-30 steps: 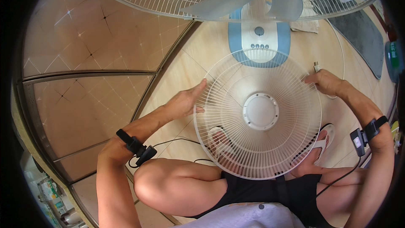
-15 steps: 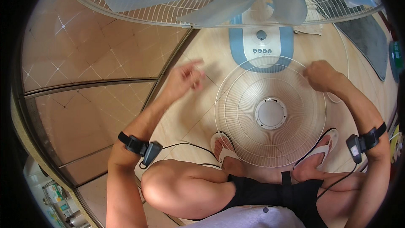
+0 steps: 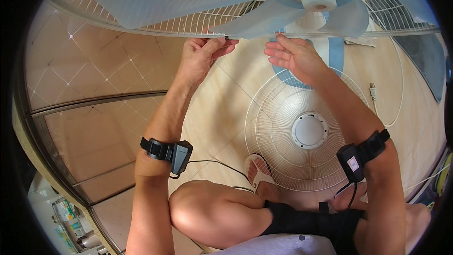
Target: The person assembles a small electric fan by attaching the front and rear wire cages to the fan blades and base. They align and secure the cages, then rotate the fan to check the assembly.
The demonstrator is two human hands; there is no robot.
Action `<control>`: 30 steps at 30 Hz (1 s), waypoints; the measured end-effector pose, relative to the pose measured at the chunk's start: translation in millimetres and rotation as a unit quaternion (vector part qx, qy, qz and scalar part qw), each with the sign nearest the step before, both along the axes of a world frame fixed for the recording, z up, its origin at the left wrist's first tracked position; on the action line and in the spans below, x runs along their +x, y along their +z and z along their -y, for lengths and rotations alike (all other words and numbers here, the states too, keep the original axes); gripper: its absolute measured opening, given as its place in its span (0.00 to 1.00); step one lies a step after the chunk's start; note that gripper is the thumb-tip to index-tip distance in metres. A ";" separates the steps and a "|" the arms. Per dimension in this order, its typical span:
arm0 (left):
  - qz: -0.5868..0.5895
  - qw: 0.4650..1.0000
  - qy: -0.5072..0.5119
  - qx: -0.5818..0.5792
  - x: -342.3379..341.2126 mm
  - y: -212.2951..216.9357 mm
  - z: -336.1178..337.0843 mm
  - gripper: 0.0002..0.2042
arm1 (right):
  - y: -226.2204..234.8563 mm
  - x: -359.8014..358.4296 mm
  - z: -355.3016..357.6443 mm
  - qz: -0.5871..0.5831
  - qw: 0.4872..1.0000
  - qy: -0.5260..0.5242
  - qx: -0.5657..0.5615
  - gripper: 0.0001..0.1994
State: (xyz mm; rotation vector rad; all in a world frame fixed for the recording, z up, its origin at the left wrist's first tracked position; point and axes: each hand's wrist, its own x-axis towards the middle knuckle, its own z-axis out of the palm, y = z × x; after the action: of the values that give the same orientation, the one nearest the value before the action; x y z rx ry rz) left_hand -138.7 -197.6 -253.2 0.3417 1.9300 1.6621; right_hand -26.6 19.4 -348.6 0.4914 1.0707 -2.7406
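Across the top stands a floor fan with pale blue blades (image 3: 188, 0) in front of a white wire rear guard (image 3: 141, 29). My left hand (image 3: 200, 59) is closed at the guard's lower rim, with thumb and finger pinching it beside a small dark piece. To the right, my right hand (image 3: 299, 59) has its thumb tip at the same rim and its other fingers stretched out below, holding nothing. A loose round front guard (image 3: 269, 127) with a white centre disc (image 3: 309, 131) lies on the floor between my feet, partly behind my right forearm.
The fan's blue and white base (image 3: 336, 54) stands behind my right hand. A white cord with a plug (image 3: 373, 90) lies at the right, near a grey mat (image 3: 417, 61). Tiled panels (image 3: 99, 71) rise on the left. Black devices with cables are strapped to both forearms.
Both hands have moved up to the fan's rear guard rim, the right one coming leftward from beside the loose front guard. The plug on the floor now shows.
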 end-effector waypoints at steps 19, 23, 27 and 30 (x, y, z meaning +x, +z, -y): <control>-0.059 0.993 0.050 -0.089 20.5 10.5 -9.4 0.10 | 10.3 -22.7 68.2 -0.020 0.980 -0.027 -0.198 0.12; -0.073 0.989 0.042 -0.119 21.9 13.8 -10.0 0.10 | 10.9 -30.2 75.3 -0.040 0.975 -0.032 -0.214 0.10; -0.078 0.990 0.038 -0.109 22.7 12.2 -10.7 0.11 | 7.2 -31.8 74.1 -0.047 0.978 -0.031 -0.201 0.08; -0.067 0.990 0.042 -0.118 23.3 10.9 -10.0 0.11 | 5.9 -32.1 71.6 -0.045 0.976 -0.018 -0.211 0.09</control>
State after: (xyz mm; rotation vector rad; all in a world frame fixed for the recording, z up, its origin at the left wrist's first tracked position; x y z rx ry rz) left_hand -115.4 -187.6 -242.4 0.2883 2.2433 1.4727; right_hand -58.6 -52.2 -342.8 0.3238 0.4690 -2.9272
